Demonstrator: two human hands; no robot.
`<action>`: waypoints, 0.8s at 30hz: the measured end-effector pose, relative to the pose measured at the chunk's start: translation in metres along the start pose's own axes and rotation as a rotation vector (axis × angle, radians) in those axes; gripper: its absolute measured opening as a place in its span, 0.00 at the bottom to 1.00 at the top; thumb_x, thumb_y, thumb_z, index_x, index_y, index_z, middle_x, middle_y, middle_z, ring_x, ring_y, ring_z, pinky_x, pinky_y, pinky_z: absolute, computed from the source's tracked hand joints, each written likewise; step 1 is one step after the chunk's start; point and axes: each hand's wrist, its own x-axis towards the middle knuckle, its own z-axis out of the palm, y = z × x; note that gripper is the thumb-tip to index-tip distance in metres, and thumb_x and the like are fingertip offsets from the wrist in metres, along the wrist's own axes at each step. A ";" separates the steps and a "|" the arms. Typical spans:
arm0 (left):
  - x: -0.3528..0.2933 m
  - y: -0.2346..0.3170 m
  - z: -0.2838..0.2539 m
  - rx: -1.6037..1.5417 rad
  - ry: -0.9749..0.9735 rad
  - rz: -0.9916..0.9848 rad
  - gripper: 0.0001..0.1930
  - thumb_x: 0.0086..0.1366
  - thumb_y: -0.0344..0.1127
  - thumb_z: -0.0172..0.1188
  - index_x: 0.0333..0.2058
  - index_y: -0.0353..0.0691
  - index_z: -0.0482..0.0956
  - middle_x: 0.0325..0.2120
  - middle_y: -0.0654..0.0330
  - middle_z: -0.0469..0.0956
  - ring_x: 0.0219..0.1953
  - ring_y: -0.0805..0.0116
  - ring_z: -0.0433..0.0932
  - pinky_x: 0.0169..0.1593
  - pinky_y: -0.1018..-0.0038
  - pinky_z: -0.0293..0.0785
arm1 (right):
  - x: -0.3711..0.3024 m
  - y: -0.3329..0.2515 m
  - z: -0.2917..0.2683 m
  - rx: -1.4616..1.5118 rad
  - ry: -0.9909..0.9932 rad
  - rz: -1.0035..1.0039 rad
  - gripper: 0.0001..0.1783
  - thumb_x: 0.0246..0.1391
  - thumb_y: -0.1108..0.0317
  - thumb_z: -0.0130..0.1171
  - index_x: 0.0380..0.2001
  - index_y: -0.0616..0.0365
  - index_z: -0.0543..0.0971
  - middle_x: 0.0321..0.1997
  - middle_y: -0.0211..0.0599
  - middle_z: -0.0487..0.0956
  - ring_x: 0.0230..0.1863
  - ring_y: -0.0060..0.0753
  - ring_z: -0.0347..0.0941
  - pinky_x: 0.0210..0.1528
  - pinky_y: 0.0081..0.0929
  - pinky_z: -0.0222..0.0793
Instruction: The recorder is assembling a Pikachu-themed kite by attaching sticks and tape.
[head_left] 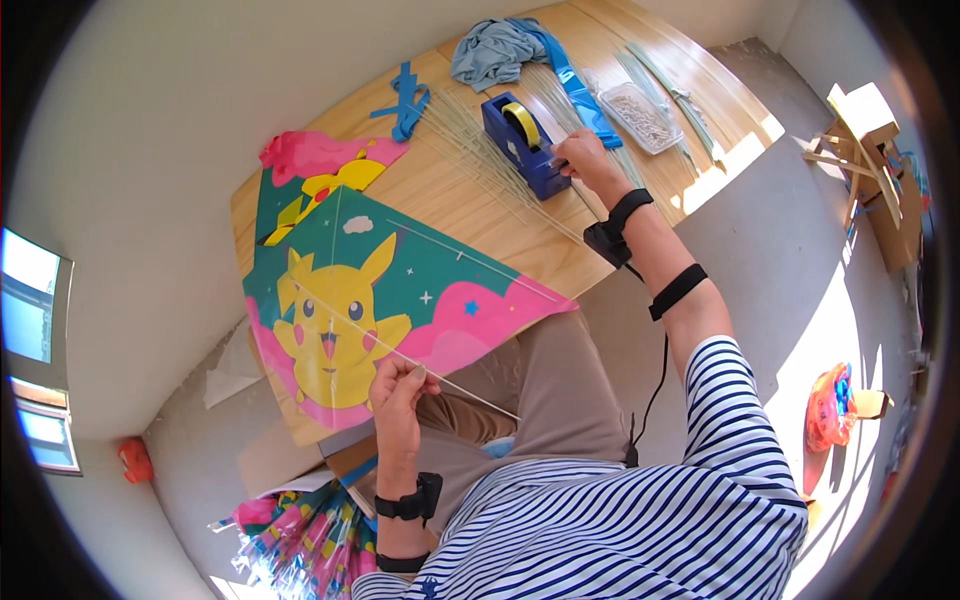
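Note:
A triangular kite sheet (440, 290) in green and pink, with a yellow cartoon figure, lies over the table's near edge and my lap. My left hand (397, 392) is closed in a pinch on a thin white rod (470, 392), which slants across the sheet toward my lap. Another pale rod (460, 256) runs along the sheet's upper right edge. Beyond it, my right hand (592, 162) is closed, fingertips pressed together at the front end of a blue tape dispenser (513, 150) with a yellow-cored roll. A clear glint under those fingers looks like tape.
Many thin rods (470, 140), a crumpled blue cloth (492, 54), blue strips (405, 105) and a clear box of small white pieces (640, 115) lie on the wooden table (470, 235). A second folded kite (335, 155) is at left. Wrapped kites (300, 545) stand below.

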 end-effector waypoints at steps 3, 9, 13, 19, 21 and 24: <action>0.002 0.002 0.007 0.012 -0.020 0.002 0.03 0.69 0.27 0.55 0.35 0.34 0.76 0.29 0.58 0.80 0.31 0.73 0.78 0.39 0.78 0.76 | -0.016 -0.005 -0.009 0.109 -0.017 0.039 0.15 0.54 0.64 0.65 0.34 0.66 0.76 0.36 0.41 0.80 0.34 0.31 0.79 0.37 0.31 0.74; 0.018 0.005 0.055 0.022 -0.139 -0.013 0.04 0.69 0.29 0.55 0.34 0.36 0.76 0.29 0.59 0.81 0.30 0.74 0.78 0.38 0.78 0.76 | -0.101 0.008 -0.048 0.245 -0.108 0.006 0.11 0.57 0.64 0.64 0.34 0.60 0.77 0.39 0.36 0.80 0.44 0.30 0.80 0.51 0.32 0.73; 0.038 -0.006 0.097 0.012 -0.281 -0.081 0.02 0.69 0.27 0.54 0.35 0.37 0.75 0.29 0.58 0.80 0.31 0.72 0.80 0.40 0.76 0.78 | -0.215 0.021 -0.085 0.238 -0.127 -0.017 0.08 0.58 0.65 0.63 0.32 0.60 0.80 0.31 0.30 0.81 0.38 0.22 0.76 0.45 0.23 0.68; 0.064 -0.040 0.175 0.056 -0.506 -0.196 0.03 0.68 0.30 0.57 0.33 0.40 0.75 0.29 0.59 0.82 0.31 0.74 0.79 0.39 0.76 0.78 | -0.372 0.029 -0.131 0.278 -0.001 0.074 0.06 0.59 0.70 0.59 0.30 0.61 0.78 0.31 0.30 0.78 0.39 0.24 0.78 0.49 0.24 0.70; 0.066 -0.052 0.199 0.067 -0.540 -0.218 0.03 0.68 0.31 0.57 0.33 0.41 0.75 0.29 0.60 0.82 0.30 0.74 0.79 0.39 0.76 0.78 | -0.389 0.037 -0.134 0.274 0.034 0.125 0.06 0.59 0.70 0.59 0.30 0.61 0.78 0.30 0.30 0.78 0.39 0.25 0.78 0.49 0.24 0.70; 0.068 -0.063 0.220 0.092 -0.567 -0.258 0.03 0.68 0.31 0.57 0.33 0.41 0.75 0.28 0.60 0.82 0.30 0.74 0.80 0.39 0.76 0.78 | -0.388 0.051 -0.136 0.239 0.034 0.140 0.06 0.59 0.70 0.60 0.30 0.61 0.78 0.30 0.30 0.78 0.37 0.24 0.78 0.47 0.24 0.71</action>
